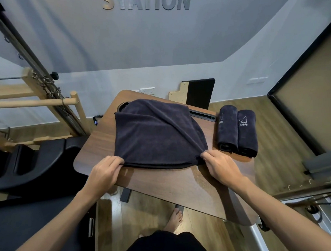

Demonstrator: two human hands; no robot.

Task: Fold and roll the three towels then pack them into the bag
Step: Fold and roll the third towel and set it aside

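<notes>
Dark towel (156, 136) lies folded on the wooden table (176, 184), its near corners pinched by the left hand (104, 170) and right hand (219, 165). Two rolled towels (238, 130) (touching side by side) sit at the table's right edge.

Towels — three in total: one unrolled towel (156, 132), two rolled towels (228, 127) (247, 132). Tables — one table (176, 184). Hands — two, left hand (104, 170), right hand (219, 165).

- One head-worn, wide-angle view looks forward and steeply down, close over a wooden table (157, 183).
- The far wall (127, 45) fills its top.
</notes>
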